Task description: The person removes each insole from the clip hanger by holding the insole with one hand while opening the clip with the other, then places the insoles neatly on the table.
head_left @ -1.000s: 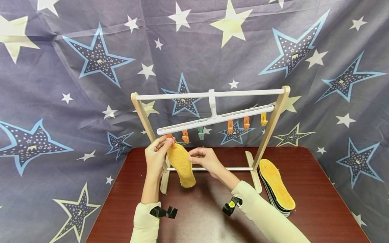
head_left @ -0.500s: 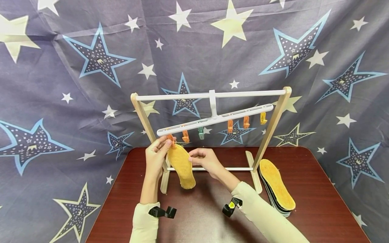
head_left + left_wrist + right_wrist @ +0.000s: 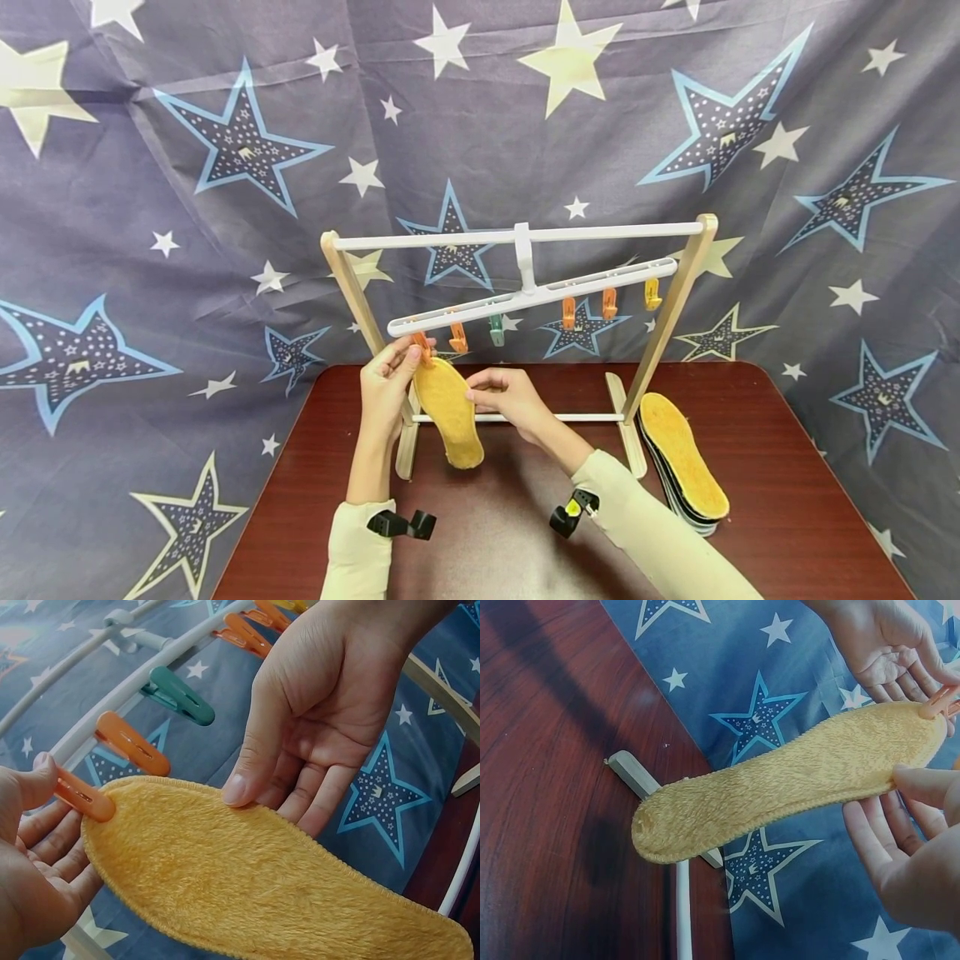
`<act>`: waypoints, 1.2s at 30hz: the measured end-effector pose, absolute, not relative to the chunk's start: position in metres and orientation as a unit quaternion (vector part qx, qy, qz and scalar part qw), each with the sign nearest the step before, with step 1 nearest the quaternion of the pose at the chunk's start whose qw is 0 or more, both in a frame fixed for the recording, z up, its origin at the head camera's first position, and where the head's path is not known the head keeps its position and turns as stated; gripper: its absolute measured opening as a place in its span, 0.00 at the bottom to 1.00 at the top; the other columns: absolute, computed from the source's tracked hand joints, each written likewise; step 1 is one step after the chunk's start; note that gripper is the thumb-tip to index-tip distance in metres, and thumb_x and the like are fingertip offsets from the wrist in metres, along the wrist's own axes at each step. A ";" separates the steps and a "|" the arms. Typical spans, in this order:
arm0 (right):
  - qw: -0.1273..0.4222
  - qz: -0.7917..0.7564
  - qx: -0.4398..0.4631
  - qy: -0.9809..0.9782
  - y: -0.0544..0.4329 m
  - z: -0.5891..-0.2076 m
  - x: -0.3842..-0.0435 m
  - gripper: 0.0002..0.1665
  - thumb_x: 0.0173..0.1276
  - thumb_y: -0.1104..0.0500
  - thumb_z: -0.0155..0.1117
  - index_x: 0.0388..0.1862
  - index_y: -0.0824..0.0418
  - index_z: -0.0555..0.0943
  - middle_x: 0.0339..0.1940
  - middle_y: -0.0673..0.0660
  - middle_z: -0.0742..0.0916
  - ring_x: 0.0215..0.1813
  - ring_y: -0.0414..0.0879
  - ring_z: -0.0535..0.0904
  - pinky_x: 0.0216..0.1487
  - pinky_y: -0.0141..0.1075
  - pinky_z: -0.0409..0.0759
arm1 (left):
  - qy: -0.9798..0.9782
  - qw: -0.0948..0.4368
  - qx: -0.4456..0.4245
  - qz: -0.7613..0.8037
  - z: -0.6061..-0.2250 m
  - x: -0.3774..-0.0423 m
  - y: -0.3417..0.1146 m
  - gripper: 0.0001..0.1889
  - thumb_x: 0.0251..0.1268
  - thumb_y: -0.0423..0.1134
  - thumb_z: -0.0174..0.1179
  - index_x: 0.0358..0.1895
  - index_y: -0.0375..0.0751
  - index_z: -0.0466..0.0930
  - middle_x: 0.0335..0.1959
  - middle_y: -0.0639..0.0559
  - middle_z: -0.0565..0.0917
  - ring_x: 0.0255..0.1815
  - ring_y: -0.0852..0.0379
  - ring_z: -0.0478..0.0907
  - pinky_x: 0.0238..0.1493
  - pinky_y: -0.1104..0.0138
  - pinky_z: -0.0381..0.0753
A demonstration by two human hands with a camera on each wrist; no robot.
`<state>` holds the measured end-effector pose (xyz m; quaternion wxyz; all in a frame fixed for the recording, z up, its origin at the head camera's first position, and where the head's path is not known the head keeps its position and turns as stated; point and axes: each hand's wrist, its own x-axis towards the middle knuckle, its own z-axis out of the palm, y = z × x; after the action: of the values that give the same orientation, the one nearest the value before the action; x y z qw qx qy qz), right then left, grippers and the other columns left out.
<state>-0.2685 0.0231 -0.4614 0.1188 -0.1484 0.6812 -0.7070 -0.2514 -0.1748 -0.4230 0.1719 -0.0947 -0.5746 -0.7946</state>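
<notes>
A fuzzy yellow insole [image 3: 453, 417] hangs at a slant below the left end of a white clip hanger [image 3: 528, 293]. My left hand [image 3: 384, 387] pinches the orange clothespin [image 3: 84, 796] at that end between thumb and fingers. In the left wrist view, the tip of this clothespin overlaps the insole's top edge. My right hand [image 3: 512, 398] holds the insole's right edge near its wide upper part, thumb on the fuzzy face and fingers behind. Beside the gripped clip hang another orange clothespin [image 3: 133, 744] and a green one [image 3: 178, 696].
The hanger is hooked on the white top rail [image 3: 615, 231] of a wooden-legged rack [image 3: 667, 312]. Two orange clips and a yellow clip [image 3: 652, 294] hang at its right half. A stack of insoles [image 3: 682, 454], yellow on top, lies on the red-brown table [image 3: 780, 467].
The insole's lower end has dropped very slightly, and the left hand has shifted a little to the right. Both hands keep their holds.
</notes>
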 end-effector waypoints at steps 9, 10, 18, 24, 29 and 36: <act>0.118 -0.706 -0.153 0.682 0.023 -0.464 -0.269 0.14 0.68 0.68 0.69 0.49 0.75 0.84 0.40 0.62 0.90 0.37 0.40 0.86 0.45 0.40 0.90 | -0.569 0.177 -0.098 -0.797 -0.422 -0.251 -0.173 0.16 0.73 0.27 0.58 0.56 0.14 0.75 0.39 0.53 0.92 0.42 0.57 0.89 0.44 0.72 0.86; 0.118 -0.705 -0.153 0.682 0.023 -0.464 -0.269 0.14 0.68 0.68 0.69 0.49 0.75 0.84 0.40 0.62 0.90 0.37 0.40 0.86 0.45 0.40 0.90 | -0.569 0.177 -0.096 -0.798 -0.421 -0.251 -0.172 0.16 0.73 0.27 0.58 0.56 0.14 0.76 0.39 0.52 0.92 0.41 0.57 0.89 0.44 0.72 0.86; 0.117 -0.705 -0.150 0.683 0.024 -0.463 -0.267 0.14 0.68 0.68 0.69 0.49 0.75 0.84 0.40 0.61 0.90 0.37 0.40 0.85 0.46 0.42 0.90 | -0.557 0.185 -0.088 -0.805 -0.419 -0.252 -0.170 0.16 0.71 0.26 0.59 0.55 0.13 0.76 0.38 0.46 0.92 0.39 0.56 0.90 0.43 0.71 0.87; 0.117 -0.703 -0.146 0.686 0.024 -0.463 -0.267 0.13 0.68 0.68 0.69 0.49 0.75 0.84 0.40 0.62 0.90 0.36 0.40 0.85 0.45 0.39 0.90 | -0.554 0.187 -0.086 -0.807 -0.420 -0.253 -0.170 0.16 0.71 0.26 0.60 0.53 0.13 0.77 0.37 0.44 0.91 0.38 0.55 0.90 0.42 0.71 0.87; 0.118 -0.702 -0.145 0.687 0.024 -0.462 -0.266 0.13 0.68 0.68 0.69 0.49 0.75 0.84 0.40 0.62 0.90 0.36 0.39 0.85 0.45 0.39 0.90 | -0.546 0.179 -0.082 -0.815 -0.419 -0.252 -0.170 0.14 0.71 0.27 0.60 0.52 0.15 0.78 0.36 0.45 0.91 0.38 0.55 0.90 0.41 0.71 0.87; 0.120 -0.706 -0.144 0.683 0.024 -0.462 -0.267 0.13 0.68 0.68 0.69 0.48 0.75 0.84 0.40 0.62 0.90 0.36 0.40 0.85 0.46 0.43 0.90 | -0.546 0.173 -0.080 -0.816 -0.418 -0.251 -0.170 0.12 0.71 0.26 0.60 0.50 0.18 0.80 0.35 0.46 0.91 0.38 0.54 0.90 0.41 0.71 0.87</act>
<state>-0.2667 0.0245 -0.4615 0.1197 -0.1438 0.6835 -0.7056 -0.2512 -0.1695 -0.4181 0.1726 -0.0799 -0.5462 -0.8158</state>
